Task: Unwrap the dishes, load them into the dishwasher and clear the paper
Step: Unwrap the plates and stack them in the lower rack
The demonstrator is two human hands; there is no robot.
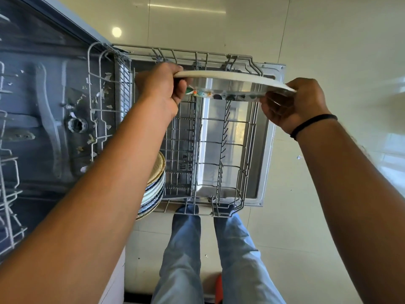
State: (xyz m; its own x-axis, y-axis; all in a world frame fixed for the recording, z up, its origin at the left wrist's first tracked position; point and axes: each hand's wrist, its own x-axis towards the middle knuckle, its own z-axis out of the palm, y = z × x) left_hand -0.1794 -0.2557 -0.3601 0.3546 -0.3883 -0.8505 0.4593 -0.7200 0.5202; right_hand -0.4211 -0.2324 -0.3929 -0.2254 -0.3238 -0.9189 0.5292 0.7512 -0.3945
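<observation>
While we stand with our jeans-clad legs (186, 249) on the tiled floor (306, 216) at the near edge of the pulled-out lower rack (219, 154), a row of plates (154, 189) stands on edge in the rack's near left corner. Above the rack's far half we hold a plate (232, 82) nearly level and edge-on, clear of the tines. Our left hand (161, 88) has its grip curled round the left rim; our right hand (293, 102), a dark band (311, 123) at the wrist, pinches the right rim. Paper scraps (96, 99) litter the dishwasher tub (43, 95) at left.
</observation>
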